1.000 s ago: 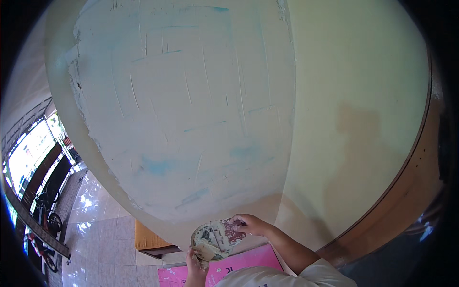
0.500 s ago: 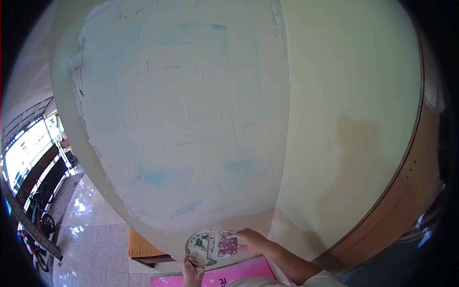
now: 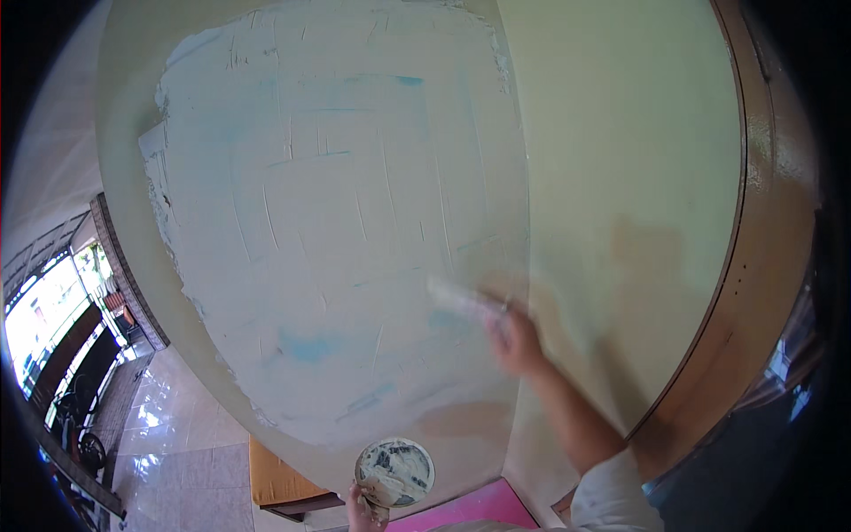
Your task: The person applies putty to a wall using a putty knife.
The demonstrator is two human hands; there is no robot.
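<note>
My right hand (image 3: 517, 341) had left the round putty-smeared hawk (image 3: 395, 472) and gripped a pale flat putty knife (image 3: 461, 301) against the whitish-blue skimmed wall (image 3: 337, 222) — left hand (image 3: 363, 510) clutched the hawk low.

Putty (image 3: 337, 222): looking wet, matt, ridged
Wall (image 3: 620, 133): showing smooth matt paint
Frame (image 3: 767, 230): gleaming, glossy wood
Floor (image 3: 177, 443): shining, glossy tiles

wood door frame (image 3: 753, 266), tiled floor (image 3: 177, 443), bike (image 3: 75, 434)

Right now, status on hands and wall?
Right hand holds blurred putty knife on the white-skimmed wall. Left hand holds round putty-smeared plate. Nothing obstructing.
</note>
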